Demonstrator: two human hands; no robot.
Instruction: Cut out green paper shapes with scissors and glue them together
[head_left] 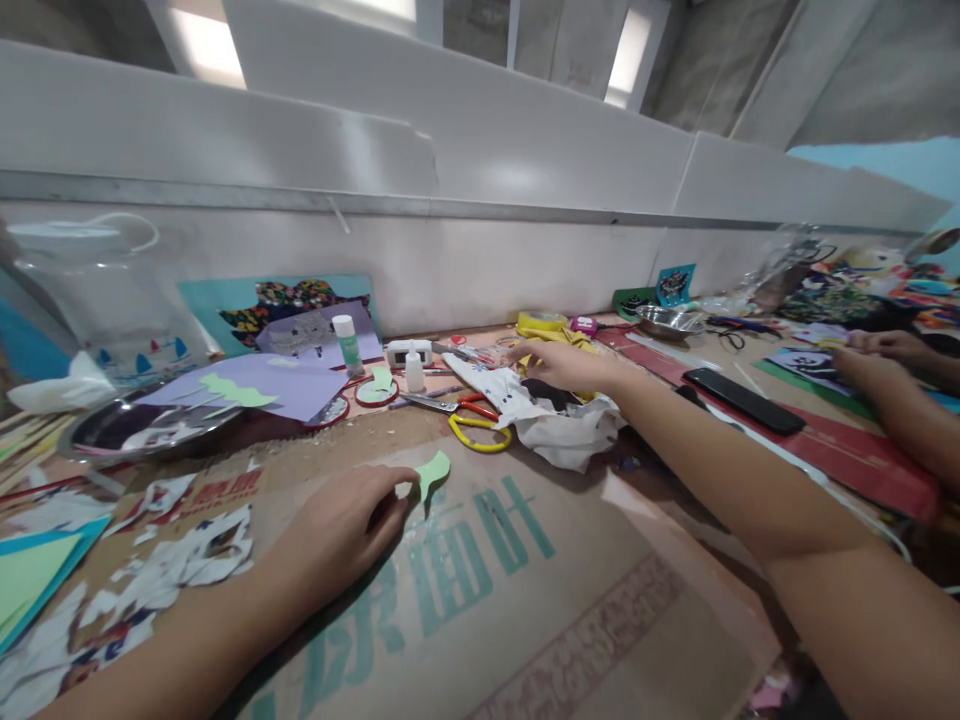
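Note:
My left hand (356, 515) rests on the brown cardboard (517, 600), its thumb and forefinger closed on a small light-green paper cutout (434, 474). Further off, my right hand (566, 367) reaches over a crumpled white cloth (574, 432) with blue marks, beside yellow fabric (581, 345). Its fingers look spread and slightly bent, with nothing seen in them. Just left of the cloth lie scissors (480, 433) with yellow and red handles. A small white bottle (414, 368) and a glue stick (347, 345) stand near them.
A metal tray (82, 445) holds purple paper (251, 385) with a green cutout on it. White paper scraps (187, 550) and coloured sheets (45, 575) lie at left. A plastic jug (112, 300) stands behind. A black phone (742, 400) lies at right, near another person's hands (885, 370).

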